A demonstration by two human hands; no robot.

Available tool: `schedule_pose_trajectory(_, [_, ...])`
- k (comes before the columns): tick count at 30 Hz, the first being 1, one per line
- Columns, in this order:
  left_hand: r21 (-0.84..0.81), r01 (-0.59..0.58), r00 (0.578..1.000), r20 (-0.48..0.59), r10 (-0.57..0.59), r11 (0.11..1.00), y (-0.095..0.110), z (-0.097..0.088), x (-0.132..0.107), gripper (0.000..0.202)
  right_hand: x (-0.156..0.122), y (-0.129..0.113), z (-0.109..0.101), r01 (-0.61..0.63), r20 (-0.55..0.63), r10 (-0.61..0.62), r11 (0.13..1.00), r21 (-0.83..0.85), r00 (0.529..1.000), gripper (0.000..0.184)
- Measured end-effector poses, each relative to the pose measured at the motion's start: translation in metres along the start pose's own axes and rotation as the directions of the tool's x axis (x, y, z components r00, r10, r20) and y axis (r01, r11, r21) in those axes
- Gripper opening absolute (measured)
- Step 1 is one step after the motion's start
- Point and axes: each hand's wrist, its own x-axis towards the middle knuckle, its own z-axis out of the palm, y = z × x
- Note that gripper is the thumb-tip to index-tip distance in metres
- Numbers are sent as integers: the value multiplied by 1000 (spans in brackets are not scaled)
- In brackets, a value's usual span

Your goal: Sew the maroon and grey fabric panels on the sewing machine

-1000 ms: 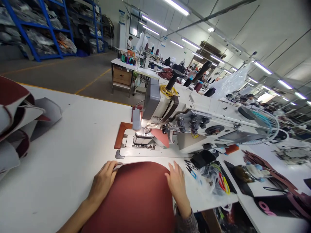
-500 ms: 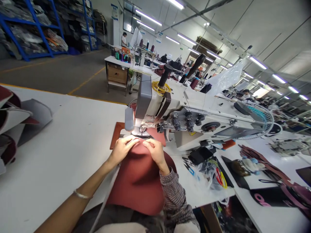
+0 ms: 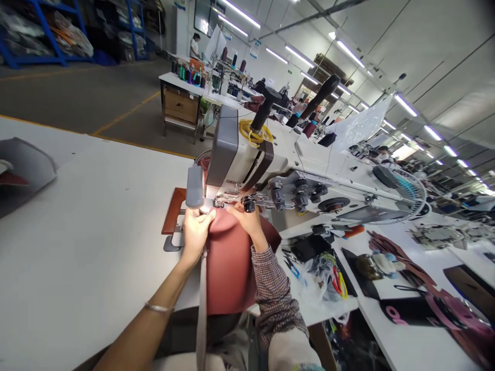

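Observation:
A reddish-brown leather-like piece [image 3: 231, 268] hangs from the needle area of an industrial sewing machine [image 3: 222, 152] down over the table's front edge. My left hand [image 3: 196, 233] is closed on its left edge, thumb on top, just below the grey lamp-like part [image 3: 195, 185]. On the other side, my right hand [image 3: 248, 220] grips the piece close to the presser foot [image 3: 219, 201]. Its fingertips are partly hidden behind the machine's black knob. A pale strip [image 3: 201, 309] runs down along the left edge of the piece.
A brown plate [image 3: 173, 210] lies on the white table [image 3: 96, 242] left of the needle. To the right are a black phone-like object [image 3: 310, 247], blue-handled snips [image 3: 293, 268] and a plastic bag [image 3: 323, 278] with red and yellow handles. Grey and red pieces [image 3: 27, 165] sit far left.
Both hands have moved forward with the piece, closer to the needle. My left hand has turned more upright on the left edge. The view has shifted slightly.

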Motion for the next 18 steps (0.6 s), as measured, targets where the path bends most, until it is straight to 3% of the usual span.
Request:
schedule_pose_trajectory(9, [-18, 22, 996, -91, -23, 1000, -5, 4, 5, 48, 10, 10, 9, 41, 2, -42, 992, 118, 999, 32])
schedule_pose_trajectory(14, [-38, 56, 993, -101, -59, 998, -2, 6, 4, 47, 10, 12, 10, 12, 2, -12, 996, 94, 1000, 29])
schedule_pose_trajectory(18, [66, 61, 989, -140, -51, 996, 1, 6, 3, 44, 11, 14, 11, -16, 28, 14, 996, 92, 1000, 31])
